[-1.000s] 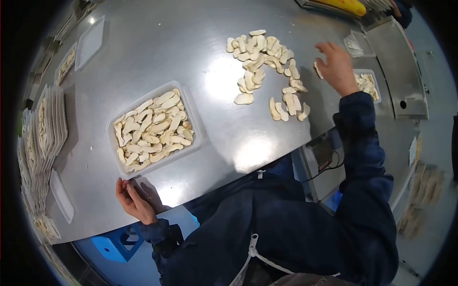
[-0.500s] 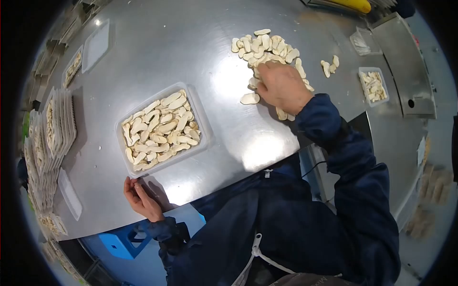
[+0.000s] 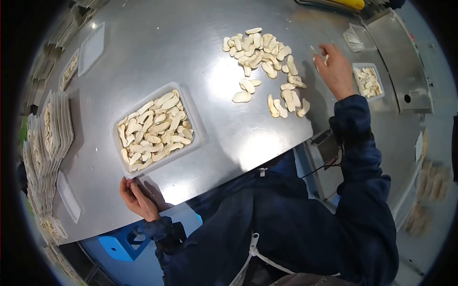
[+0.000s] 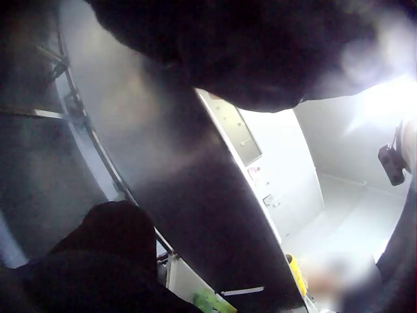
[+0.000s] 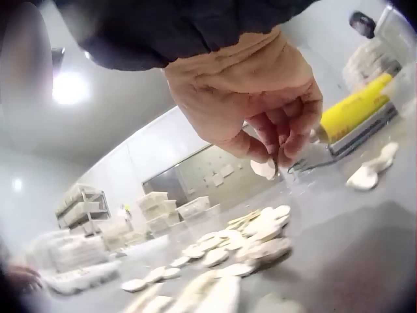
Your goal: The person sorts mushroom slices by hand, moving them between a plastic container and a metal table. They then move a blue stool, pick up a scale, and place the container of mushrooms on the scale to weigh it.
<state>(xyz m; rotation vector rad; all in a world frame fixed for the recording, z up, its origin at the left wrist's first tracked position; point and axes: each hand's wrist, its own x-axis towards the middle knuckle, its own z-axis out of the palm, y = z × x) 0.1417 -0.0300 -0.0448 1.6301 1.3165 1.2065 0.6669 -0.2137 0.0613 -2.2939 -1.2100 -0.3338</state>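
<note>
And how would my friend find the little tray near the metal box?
Find the steel table, then the metal box on the right. Just left of that are two small trays. It's the nearer one, full of pale slices; the farther one holds thin white things.

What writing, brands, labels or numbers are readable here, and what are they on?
No text reads clearly.
Yellow roll: printed marks, too blurred to read.
Dark cloth at the bottom edge: faint letters, too small to read.
Background papers: too blurred to read.
</note>
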